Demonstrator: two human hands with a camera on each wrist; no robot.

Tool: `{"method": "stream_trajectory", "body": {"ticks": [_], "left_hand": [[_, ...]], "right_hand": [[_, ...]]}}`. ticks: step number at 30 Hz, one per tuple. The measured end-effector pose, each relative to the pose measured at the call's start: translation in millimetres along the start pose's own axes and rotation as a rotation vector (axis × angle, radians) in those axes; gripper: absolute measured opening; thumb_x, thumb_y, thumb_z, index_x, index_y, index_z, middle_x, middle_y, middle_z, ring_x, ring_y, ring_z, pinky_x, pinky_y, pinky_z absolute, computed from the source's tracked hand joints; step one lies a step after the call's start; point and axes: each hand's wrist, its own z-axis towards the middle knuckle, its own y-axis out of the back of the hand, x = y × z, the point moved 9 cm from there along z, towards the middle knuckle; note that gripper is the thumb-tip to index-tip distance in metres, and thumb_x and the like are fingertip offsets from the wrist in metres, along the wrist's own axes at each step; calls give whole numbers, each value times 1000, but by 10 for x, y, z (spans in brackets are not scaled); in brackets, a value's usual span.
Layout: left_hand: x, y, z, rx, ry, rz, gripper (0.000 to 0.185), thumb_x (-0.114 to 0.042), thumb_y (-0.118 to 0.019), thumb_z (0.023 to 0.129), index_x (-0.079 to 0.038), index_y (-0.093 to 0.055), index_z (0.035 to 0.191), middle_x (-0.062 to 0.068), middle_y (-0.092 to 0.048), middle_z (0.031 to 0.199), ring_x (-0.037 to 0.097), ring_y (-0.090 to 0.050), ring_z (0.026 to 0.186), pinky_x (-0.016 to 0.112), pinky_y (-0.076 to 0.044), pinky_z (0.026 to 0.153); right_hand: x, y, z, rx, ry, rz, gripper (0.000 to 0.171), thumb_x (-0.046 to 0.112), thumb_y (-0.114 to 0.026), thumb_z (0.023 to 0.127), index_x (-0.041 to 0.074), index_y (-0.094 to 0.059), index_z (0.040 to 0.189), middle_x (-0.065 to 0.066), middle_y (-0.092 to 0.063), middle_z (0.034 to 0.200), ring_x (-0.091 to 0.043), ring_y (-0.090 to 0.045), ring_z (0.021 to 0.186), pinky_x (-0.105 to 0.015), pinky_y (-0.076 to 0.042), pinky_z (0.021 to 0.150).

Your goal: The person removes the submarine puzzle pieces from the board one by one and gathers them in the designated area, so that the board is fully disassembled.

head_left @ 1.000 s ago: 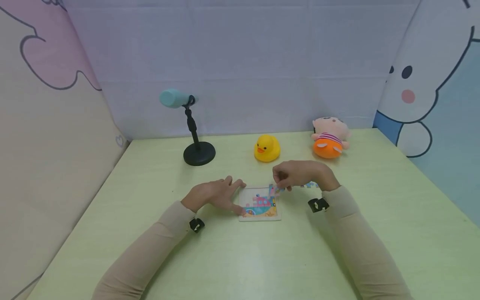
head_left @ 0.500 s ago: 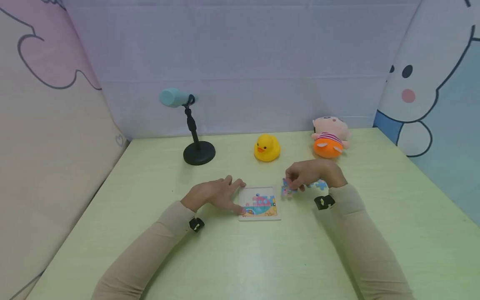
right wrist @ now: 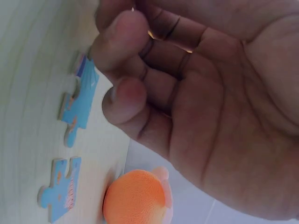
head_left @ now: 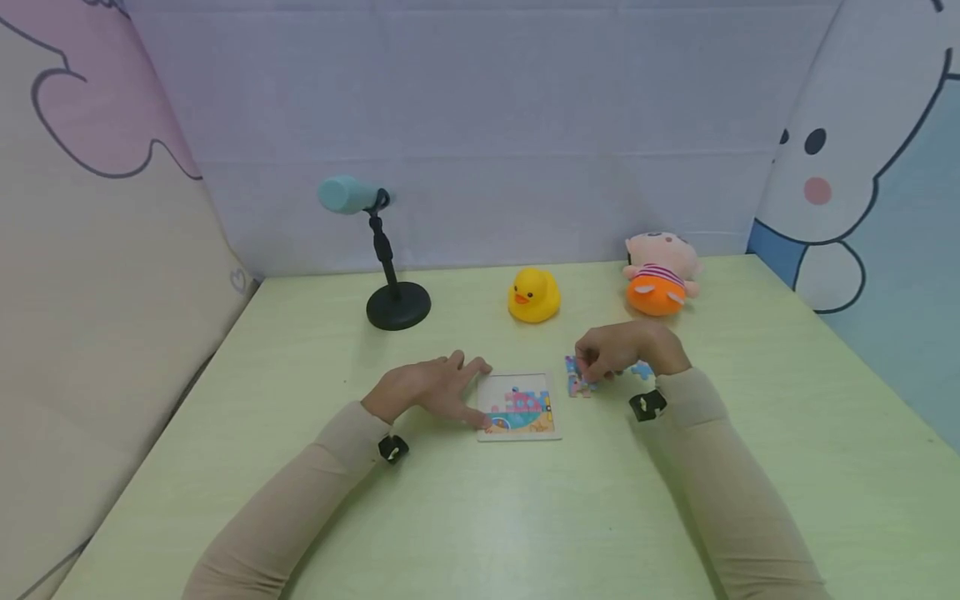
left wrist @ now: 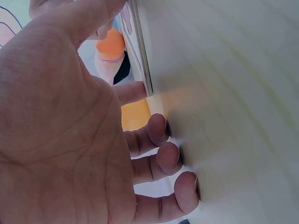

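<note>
A small jigsaw puzzle frame (head_left: 557, 421) lies at the middle of the table, its lower part filled with pieces in pink, blue and sand colours. My left hand (head_left: 442, 387) spreads along its left side, the thumb over the lower left corner and the index fingertip at the upper left one. In the left wrist view, the other fingertips (left wrist: 167, 156) rest on the table beside the frame (left wrist: 142, 51). Right of the frame, my right hand (head_left: 618, 348) pinches a cluster of puzzle pieces (head_left: 577, 387) low over the table. In the right wrist view, that pinch is hidden behind curled fingers (right wrist: 124, 95).
Loose blue puzzle pieces (head_left: 642, 370) lie behind the right wrist; two (right wrist: 79, 102) show in the right wrist view. Farther back stand a yellow rubber duck (head_left: 534, 296), a plush toy (head_left: 658, 275) and a light-blue cylinder (head_left: 348, 196) on a black stand (head_left: 397, 307).
My right hand has moved right from the frame's upper right corner, bringing the puzzle pieces down beside the frame. The left hand has stayed in place.
</note>
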Motion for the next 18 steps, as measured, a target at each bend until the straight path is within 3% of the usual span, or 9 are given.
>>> {"method": "stream_trajectory", "body": {"ticks": [10,18], "left_hand": [[-1,-13,6,3,-1,0,87,-71,-62,84,-29,-28,152,12,-43,131,24,-51,106,41,-48,90],[-5,8,-4,0,-2,-3,87,-71,-62,84,-29,-28,152,12,-43,131,24,-51,106,41,-48,89]], "right_hand": [[-4,-49,17,26,-49,-81,3,9,-64,93,7,-62,91,0,-53,77,-14,-48,69,-26,-40,64],[-22,-15,16,-3,-71,-58,6,11,-68,93,9,-62,92,0,-53,79,-14,-48,70,-26,-39,66]]}}
